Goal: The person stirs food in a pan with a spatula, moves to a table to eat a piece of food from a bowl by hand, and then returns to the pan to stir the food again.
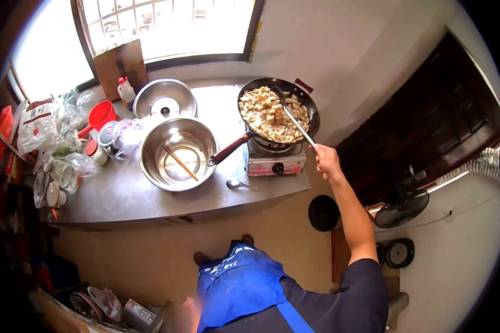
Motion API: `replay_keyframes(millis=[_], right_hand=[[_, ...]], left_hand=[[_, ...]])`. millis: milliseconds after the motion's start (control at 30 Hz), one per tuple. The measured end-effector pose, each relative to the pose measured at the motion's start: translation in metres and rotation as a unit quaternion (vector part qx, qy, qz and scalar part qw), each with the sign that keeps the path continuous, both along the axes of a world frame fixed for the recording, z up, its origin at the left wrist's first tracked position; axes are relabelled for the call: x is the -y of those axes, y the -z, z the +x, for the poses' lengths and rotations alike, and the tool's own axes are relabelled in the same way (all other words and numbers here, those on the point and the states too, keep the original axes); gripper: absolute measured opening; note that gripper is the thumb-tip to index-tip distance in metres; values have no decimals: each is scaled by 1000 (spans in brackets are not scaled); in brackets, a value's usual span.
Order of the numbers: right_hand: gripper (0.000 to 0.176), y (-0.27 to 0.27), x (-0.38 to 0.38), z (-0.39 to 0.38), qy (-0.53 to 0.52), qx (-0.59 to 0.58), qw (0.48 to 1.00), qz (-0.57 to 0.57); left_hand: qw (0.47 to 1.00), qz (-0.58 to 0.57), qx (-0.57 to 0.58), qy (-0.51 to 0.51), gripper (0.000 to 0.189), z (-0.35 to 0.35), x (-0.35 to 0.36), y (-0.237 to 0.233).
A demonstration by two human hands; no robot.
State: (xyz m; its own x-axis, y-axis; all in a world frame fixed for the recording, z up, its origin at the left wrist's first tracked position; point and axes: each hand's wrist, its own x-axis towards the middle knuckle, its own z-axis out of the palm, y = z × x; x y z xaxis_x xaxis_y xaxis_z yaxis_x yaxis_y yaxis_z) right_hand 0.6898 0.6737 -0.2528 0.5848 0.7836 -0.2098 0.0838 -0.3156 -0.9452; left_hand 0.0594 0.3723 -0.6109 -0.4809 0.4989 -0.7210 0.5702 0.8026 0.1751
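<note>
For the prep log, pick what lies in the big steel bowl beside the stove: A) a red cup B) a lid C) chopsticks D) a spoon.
C: chopsticks lie slanted inside the bowl; the spoon rests outside it on the counter.

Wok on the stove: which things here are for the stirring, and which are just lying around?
In use: right hand, metal spatula, wok, pale food pieces, gas stove.

Lying about: steel bowl with chopsticks, spoon, steel lid, red scoop, bottle, cutting board.
</note>
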Motion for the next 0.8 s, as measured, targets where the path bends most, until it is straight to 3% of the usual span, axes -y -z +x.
replay_keyframes(millis=[100,133,200,267,367,400,433,500,633,733,800], right_hand=[[29,-11,16,-16,-11,85,996,4],[29,-8,20,-16,-11,86,996,3],[29,1,29,-13,-36,279,958,60],[30,-4,39,-21,-17,312,948,62],[31,-30,56,-45,1,353,934,62],[31,-37,60,-51,0,362,930,62],[31,-40,65,-53,3,362,930,61],[30,-43,75,-54,-3,223,974,30],[29,-44,88,-68,-13,112,993,-26],[25,-36,86,-77,-51,329,943,-21],[23,-36,82,-82,-55,370,927,-32]], left_hand=[[998,41,9,57,52,-8,-10,-6],[998,54,19,-32,52,-20,-6,29],[973,92,50,-206,52,-50,-8,89],[940,120,65,-312,52,-61,-23,81],[914,141,104,-366,52,-81,-32,80],[867,131,316,-362,52,-114,-36,67],[884,140,210,-394,52,-97,-40,77],[880,145,-13,-453,53,-47,-47,93],[887,122,-5,-446,56,-45,-48,78],[885,168,-20,-434,56,-48,-44,87],[888,165,-26,-428,56,-51,-46,93]])
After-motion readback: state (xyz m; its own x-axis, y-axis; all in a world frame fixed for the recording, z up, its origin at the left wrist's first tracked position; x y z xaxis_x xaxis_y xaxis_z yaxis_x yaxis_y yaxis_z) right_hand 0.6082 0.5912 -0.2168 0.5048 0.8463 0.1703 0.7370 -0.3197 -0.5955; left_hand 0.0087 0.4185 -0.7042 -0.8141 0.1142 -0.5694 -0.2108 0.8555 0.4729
